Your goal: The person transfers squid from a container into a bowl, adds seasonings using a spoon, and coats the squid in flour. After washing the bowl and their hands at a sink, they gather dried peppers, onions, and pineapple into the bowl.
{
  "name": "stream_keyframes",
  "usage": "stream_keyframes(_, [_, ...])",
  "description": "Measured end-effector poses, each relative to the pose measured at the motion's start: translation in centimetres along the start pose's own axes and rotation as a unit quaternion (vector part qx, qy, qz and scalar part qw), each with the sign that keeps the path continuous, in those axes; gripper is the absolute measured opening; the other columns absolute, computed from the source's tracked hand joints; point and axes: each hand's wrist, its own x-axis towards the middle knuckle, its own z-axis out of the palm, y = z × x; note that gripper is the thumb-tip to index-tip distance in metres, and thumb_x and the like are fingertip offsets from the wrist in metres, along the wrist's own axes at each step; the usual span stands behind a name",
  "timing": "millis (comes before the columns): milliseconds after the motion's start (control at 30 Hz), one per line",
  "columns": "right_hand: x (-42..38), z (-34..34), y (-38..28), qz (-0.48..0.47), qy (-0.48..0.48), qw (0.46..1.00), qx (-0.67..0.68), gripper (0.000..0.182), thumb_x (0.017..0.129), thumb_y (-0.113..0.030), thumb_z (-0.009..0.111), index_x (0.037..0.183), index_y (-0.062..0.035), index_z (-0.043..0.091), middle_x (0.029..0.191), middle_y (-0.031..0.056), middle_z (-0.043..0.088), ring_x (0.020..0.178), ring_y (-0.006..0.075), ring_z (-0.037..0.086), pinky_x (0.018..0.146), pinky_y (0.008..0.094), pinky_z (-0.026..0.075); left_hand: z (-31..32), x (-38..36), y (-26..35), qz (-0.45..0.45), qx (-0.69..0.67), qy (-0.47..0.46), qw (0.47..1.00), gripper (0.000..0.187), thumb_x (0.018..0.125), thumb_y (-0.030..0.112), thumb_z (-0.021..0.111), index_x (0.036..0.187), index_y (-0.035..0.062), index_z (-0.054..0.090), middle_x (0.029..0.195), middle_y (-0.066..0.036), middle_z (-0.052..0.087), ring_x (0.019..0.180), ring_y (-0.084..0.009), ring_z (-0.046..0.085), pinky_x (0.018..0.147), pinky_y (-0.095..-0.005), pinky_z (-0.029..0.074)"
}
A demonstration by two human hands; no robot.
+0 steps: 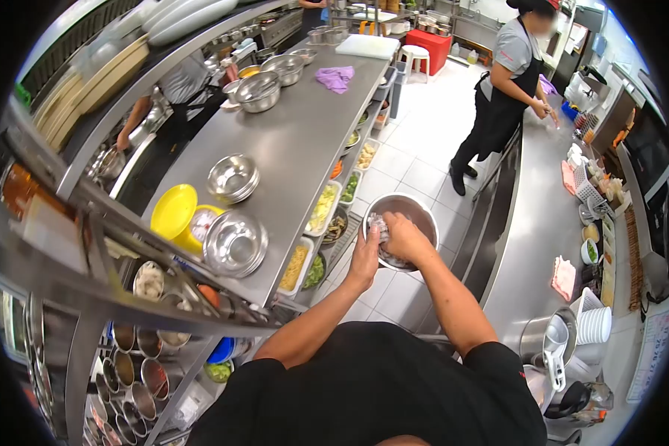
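Fingers of the left hand (363, 256) are curled narrowly around one pale clump (379, 225), at the nine o'clock side of the mouth of one metal pot (418, 205). Those of the right hand (407, 239) bend against the same clump; their tips are hidden, so whether they grip cannot be made out. Open tile floor (416, 152) runs from the pot toward twelve o'clock, and a strip lies toward three, before the counter (514, 223). At nine to ten, food trays (323, 208) sit near, below the edge of the table (297, 141). Counted around the pot: two stacks of steel bowls (233, 178) at nine to ten, one purple cloth (334, 79) at eleven, one white stool (414, 53) at twelve, one standing person (502, 82) at one, one pink cloth (563, 277) between three and four.
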Motion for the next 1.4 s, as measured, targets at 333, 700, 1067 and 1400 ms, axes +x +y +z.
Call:
stream_keyframes(333, [9.2,-5.8,6.8,-0.051,-0.057,0.997,-0.03,0.036,0.075,-0.011,0.069,0.11,-0.002,0.065,0.117,0.0226,0.062,0.113,0.0401,0.058,0.093,0.0461,0.049,2.2,14.2,-0.9,-0.085,-0.011,-0.011,0.996,0.075,0.099,0.058,0.041,0.147,0.0025,0.028,0.142,-0.021,0.042,0.128,-0.0321,0.047,0.103,-0.0427,0.043])
stream_keyframes(700, [30.6,-10.0,10.7,-0.135,0.105,0.969,-0.177,0.04,0.073,-0.012,0.069,0.112,-0.0082,0.063,0.112,0.0137,0.062,0.11,0.0363,0.057,0.09,0.0455,0.05,2.1,34.5,4.0,-0.052,-0.039,-0.036,0.997,0.079,0.098,0.059,0.043,0.147,0.0001,0.029,0.145,-0.02,0.039,0.128,-0.0273,0.045,0.099,-0.0366,0.044])
stream_keyframes(1067, [47.2,-10.2,11.4,-0.216,-0.012,0.973,-0.075,0.04,0.075,-0.013,0.07,0.113,-0.0063,0.06,0.102,0.0214,0.066,0.097,0.0394,0.064,0.083,0.0482,0.051,-1.3,43.3,8.8,-0.057,-0.051,0.108,0.991,0.073,0.095,0.06,0.047,0.144,0.0082,0.034,0.133,-0.016,0.05,0.106,-0.0303,0.064,0.075,-0.0465,0.062])
stream_keyframes(1400, [56.4,-12.8,16.5,-0.494,-0.111,0.862,0.018,0.059,0.075,-0.013,0.067,0.132,-0.0084,0.054,0.114,0.0221,0.066,0.106,0.0375,0.064,0.092,0.0463,0.05,2.7,50.1,8.6,0.034,-0.044,0.326,0.944,0.071,0.095,0.06,0.048,0.14,0.0055,0.038,0.132,-0.016,0.054,0.109,-0.0279,0.063,0.078,-0.0458,0.06])
